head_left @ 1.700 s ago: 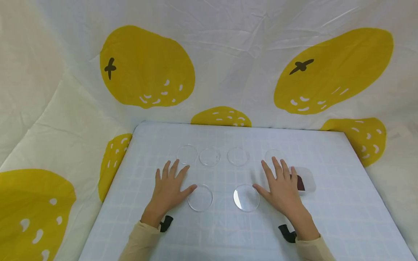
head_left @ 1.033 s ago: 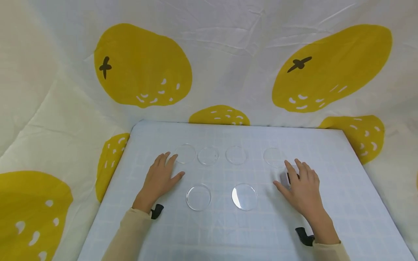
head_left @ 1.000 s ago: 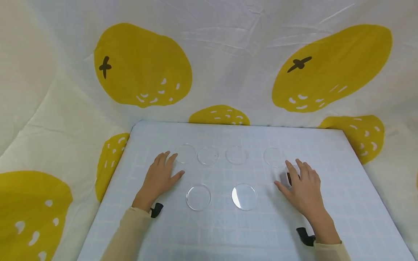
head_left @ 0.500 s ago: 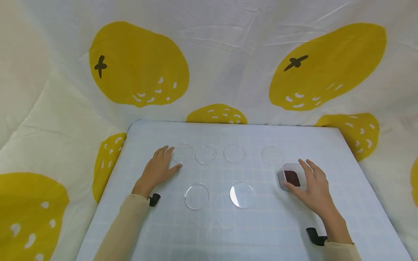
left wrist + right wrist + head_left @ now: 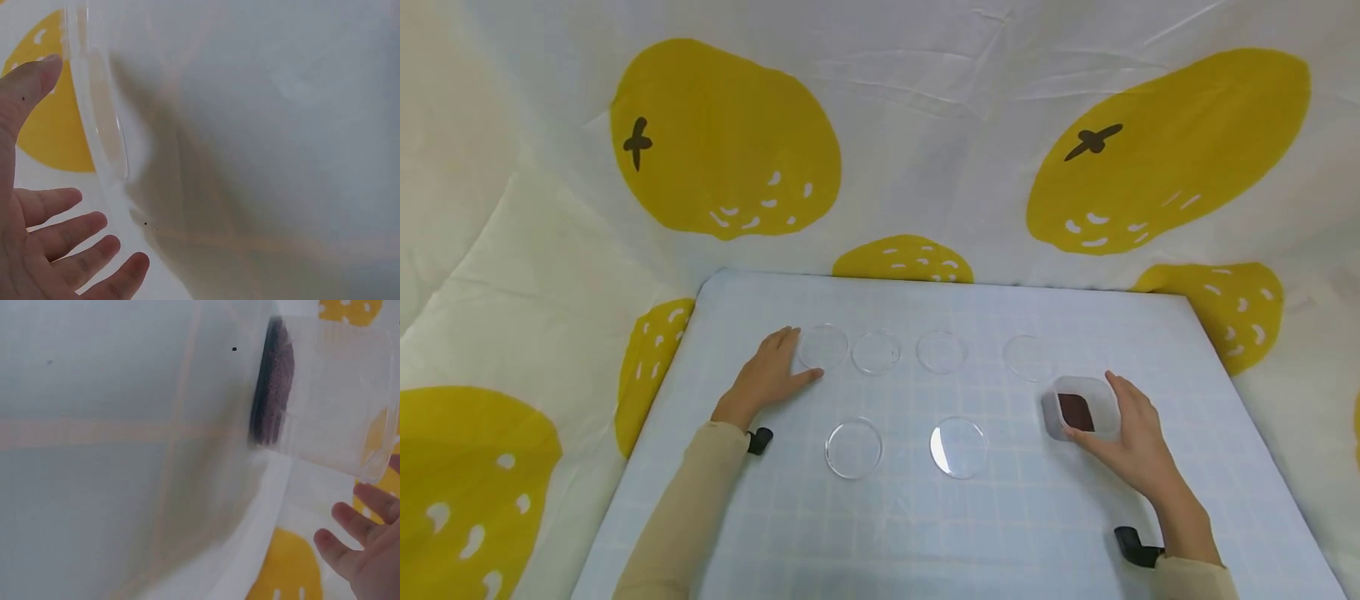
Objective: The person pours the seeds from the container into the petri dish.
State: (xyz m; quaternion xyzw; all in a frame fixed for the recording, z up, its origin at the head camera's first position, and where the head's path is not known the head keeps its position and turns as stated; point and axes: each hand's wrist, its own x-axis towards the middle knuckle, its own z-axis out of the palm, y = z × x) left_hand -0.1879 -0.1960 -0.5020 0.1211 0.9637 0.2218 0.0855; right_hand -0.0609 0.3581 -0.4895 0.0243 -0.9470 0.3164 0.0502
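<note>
My left hand (image 5: 767, 375) lies at the back left of the table, fingers extended, beside a clear round dish (image 5: 823, 347) like a petri dish. In the left wrist view the dish's clear rim (image 5: 107, 119) stands just off the fingertips. On the right, my right hand (image 5: 1138, 454) is spread beside a clear plastic tub (image 5: 1054, 415), thumb at its near rim and fingers along the right side. Dark reddish-brown material (image 5: 1076, 412) covers the tub's bottom. Seen from the right wrist, several fingers (image 5: 337, 550) are loose and apart from the tub wall.
Other clear dishes line the back row: one (image 5: 876, 352), another (image 5: 942, 352), and one near the tub (image 5: 1028, 358). Two more, a left dish (image 5: 853, 448) and a right dish (image 5: 958, 447), lie in front. A patterned cloth (image 5: 917, 183) hangs behind the table.
My right hand has moved right from over the tub to its side, leaving the tub in plain sight. My left hand has shifted left and back, away from the front left dish.
</note>
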